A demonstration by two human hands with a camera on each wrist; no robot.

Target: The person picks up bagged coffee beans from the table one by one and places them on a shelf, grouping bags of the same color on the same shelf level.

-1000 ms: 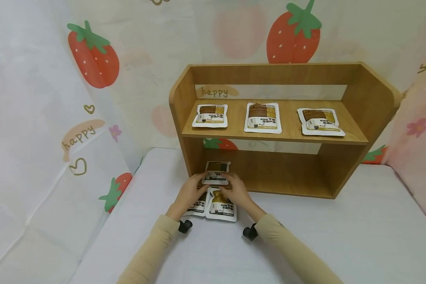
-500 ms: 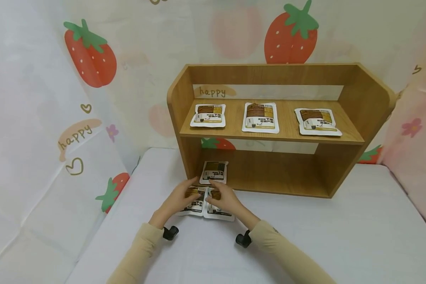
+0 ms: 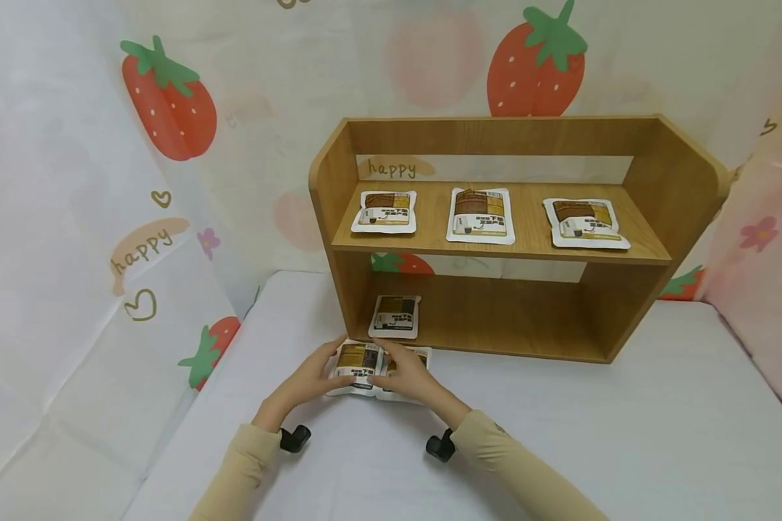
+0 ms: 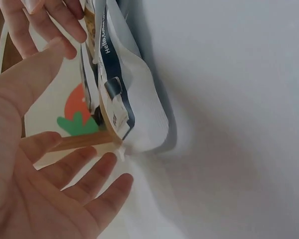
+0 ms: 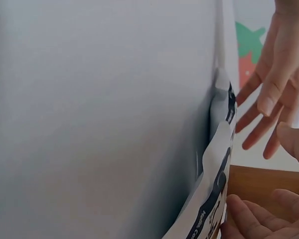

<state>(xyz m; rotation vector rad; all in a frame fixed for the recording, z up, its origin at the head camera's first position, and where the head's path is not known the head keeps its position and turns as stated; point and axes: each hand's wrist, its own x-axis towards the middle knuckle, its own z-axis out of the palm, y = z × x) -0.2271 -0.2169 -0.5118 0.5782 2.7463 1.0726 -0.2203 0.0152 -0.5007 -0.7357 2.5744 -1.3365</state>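
Two white coffee-coloured-print pouches lie side by side on the white table in front of the shelf, the left pouch (image 3: pixel 358 358) and the right pouch (image 3: pixel 421 352). My left hand (image 3: pixel 308 378) is at the left pouch's left side, fingers spread and loosely bent. My right hand (image 3: pixel 409 373) reaches over the right pouch and hides much of it, its fingertips at the left pouch's right edge. In the left wrist view the left fingers (image 4: pixel 84 177) stand apart beside the pouch end. Just behind, a third pouch (image 3: pixel 395 317) lies on the lower shelf's left end.
A two-tier wooden shelf (image 3: pixel 502 253) stands at the back of the table (image 3: pixel 560 427). Its upper board carries a left packet (image 3: pixel 384 212), a middle packet (image 3: pixel 480 215) and a right packet (image 3: pixel 586 223). A strawberry-print cloth (image 3: pixel 287 130) hangs behind.
Both hands have drawn back from the pouch on the lower shelf to the pair on the table. The left hand has shifted left, the right hand over the right pouch.
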